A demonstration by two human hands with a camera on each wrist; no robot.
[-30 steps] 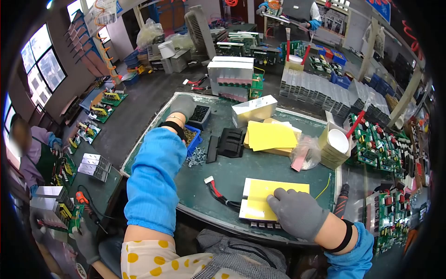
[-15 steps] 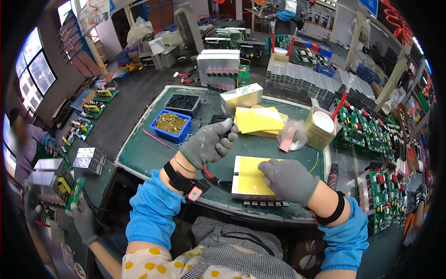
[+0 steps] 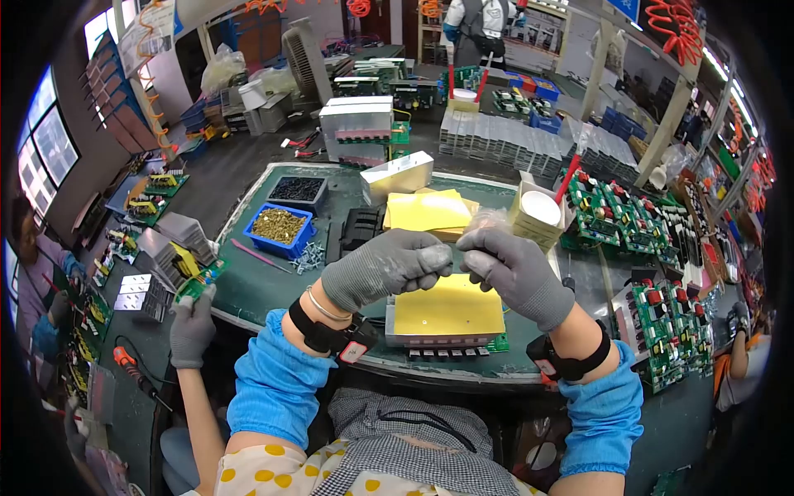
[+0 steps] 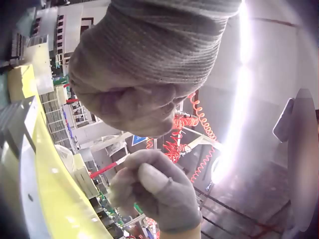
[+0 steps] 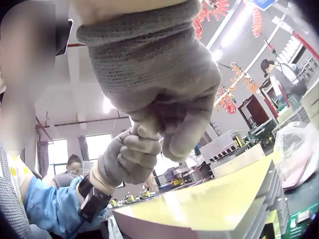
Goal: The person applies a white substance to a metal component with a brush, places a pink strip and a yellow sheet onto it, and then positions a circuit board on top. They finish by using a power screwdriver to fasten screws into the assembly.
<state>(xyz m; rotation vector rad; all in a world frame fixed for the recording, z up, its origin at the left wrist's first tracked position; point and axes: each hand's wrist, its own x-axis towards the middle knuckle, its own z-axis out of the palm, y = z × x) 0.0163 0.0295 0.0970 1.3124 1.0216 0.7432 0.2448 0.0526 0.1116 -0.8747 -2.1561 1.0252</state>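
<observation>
Both gloved hands meet fingertip to fingertip just above a yellow sheet (image 3: 447, 307), which lies on a finned metal block (image 3: 438, 340) near the table's front edge. My left hand (image 3: 385, 269) has its fingers curled, the small black part seen earlier at its fingertips now being hidden. Opposite it, my right hand (image 3: 521, 277) is curled with thumb and forefinger together; I cannot tell whether anything sits between them. In the right wrist view the sheet (image 5: 199, 201) stretches below the hands, over grey metal fins (image 5: 271, 191).
To the left stand a blue bin (image 3: 289, 242) of brass-coloured pieces and a dark bin (image 3: 298, 190) of black pieces, with loose screws (image 3: 309, 257) nearby. More yellow sheets (image 3: 426, 210) lie behind the hands. Green circuit boards (image 3: 662, 331) sit at right; another person's gloved hand (image 3: 193, 329) is at left.
My left hand has come back from the bins with a small black part and moved right to above the block. My right hand has lifted off the yellow sheet to meet it.
</observation>
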